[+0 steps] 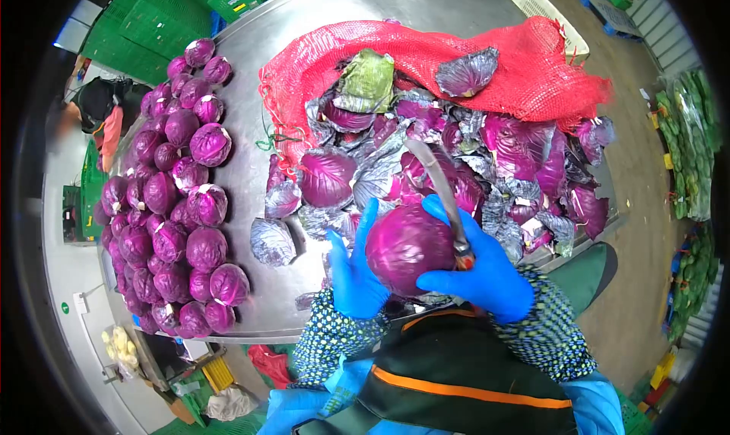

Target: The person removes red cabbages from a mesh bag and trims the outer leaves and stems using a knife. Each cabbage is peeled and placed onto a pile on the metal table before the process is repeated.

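A round red cabbage point(409, 249), trimmed to smooth purple leaves, is up in front of my apron between my two blue-gloved hands. My right hand point(487, 271) grips a knife point(442, 188) by its handle, the curved blade pointing up and away past the cabbage; its thumb lies along the cabbage's lower right side. On the other side, my left hand point(356, 271) has its fingers stretched and spread, right at the cabbage's left edge. Behind the cabbage spreads a heap of loose outer cabbage leaves point(327, 178), purple and greyish, partly under a red mesh bag point(334, 51).
Many trimmed red cabbages point(181, 127) are piled along the left side of the steel table point(255, 119). Green crates point(144, 28) stand beyond the far left corner. A pale plastic crate point(536, 1) sits at the back right. Bagged green vegetables point(684, 146) stand on the right.
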Action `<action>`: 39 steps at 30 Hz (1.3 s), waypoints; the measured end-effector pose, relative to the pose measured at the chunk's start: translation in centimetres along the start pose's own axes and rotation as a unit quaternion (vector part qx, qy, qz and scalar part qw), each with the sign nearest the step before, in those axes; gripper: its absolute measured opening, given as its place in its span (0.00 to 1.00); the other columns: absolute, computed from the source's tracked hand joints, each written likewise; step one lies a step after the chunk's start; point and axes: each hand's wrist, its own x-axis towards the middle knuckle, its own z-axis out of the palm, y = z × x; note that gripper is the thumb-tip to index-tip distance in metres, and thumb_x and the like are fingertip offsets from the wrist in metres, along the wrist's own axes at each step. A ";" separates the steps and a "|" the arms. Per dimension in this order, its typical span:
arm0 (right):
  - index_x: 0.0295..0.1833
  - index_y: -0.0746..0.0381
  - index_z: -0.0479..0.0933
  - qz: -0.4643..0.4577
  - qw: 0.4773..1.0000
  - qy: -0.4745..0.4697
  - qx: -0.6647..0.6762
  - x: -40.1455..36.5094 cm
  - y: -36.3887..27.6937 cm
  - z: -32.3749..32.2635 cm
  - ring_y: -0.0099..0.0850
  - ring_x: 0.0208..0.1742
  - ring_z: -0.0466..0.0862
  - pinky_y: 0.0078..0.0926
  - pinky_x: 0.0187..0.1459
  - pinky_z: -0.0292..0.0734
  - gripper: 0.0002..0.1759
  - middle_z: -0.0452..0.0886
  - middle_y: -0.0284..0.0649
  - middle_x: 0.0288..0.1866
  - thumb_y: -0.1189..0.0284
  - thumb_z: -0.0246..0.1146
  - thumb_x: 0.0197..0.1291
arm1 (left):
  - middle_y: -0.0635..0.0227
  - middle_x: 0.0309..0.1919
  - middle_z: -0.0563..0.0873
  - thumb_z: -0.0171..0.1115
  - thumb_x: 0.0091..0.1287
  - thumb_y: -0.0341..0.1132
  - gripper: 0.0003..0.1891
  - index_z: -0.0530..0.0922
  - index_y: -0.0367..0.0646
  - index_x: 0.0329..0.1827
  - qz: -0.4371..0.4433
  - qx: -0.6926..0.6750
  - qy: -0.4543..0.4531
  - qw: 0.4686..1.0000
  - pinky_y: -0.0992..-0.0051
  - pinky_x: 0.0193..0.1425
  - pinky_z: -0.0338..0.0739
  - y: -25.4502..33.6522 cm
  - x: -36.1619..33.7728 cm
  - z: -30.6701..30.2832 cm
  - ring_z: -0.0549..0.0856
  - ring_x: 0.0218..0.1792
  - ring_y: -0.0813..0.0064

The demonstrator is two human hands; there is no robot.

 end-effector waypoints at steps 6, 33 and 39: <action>0.40 0.65 0.78 0.185 0.966 0.179 0.018 0.0 1.3 -4.3 0.19 0.35 0.78 0.17 0.40 0.74 0.09 0.81 0.33 0.36 0.75 0.66 0.53 | 0.53 0.62 0.68 0.47 0.65 0.60 0.33 0.61 0.48 0.66 -0.216 -0.350 0.041 0.911 0.47 0.57 0.71 -0.8 0.0 -1.0 0.69 0.61 0.50; 0.60 0.49 0.73 -0.109 0.883 0.074 -0.449 -6.1 2.0 -1.8 0.37 0.34 0.77 0.30 0.30 0.74 0.28 0.73 0.41 0.37 0.77 0.60 0.51 | 0.56 0.57 0.65 0.79 0.39 0.34 0.44 0.63 0.39 0.62 0.220 0.633 0.054 0.741 0.64 0.66 0.62 -2.9 -1.1 0.4 0.66 0.61 0.59; 0.60 0.45 0.73 -0.051 0.865 0.093 -0.491 -5.9 2.1 -1.3 0.38 0.36 0.77 0.31 0.31 0.76 0.31 0.72 0.42 0.38 0.78 0.59 0.47 | 0.54 0.56 0.66 0.80 0.38 0.36 0.45 0.64 0.40 0.61 0.236 0.710 0.046 0.662 0.62 0.64 0.63 -3.2 -1.4 0.8 0.67 0.60 0.55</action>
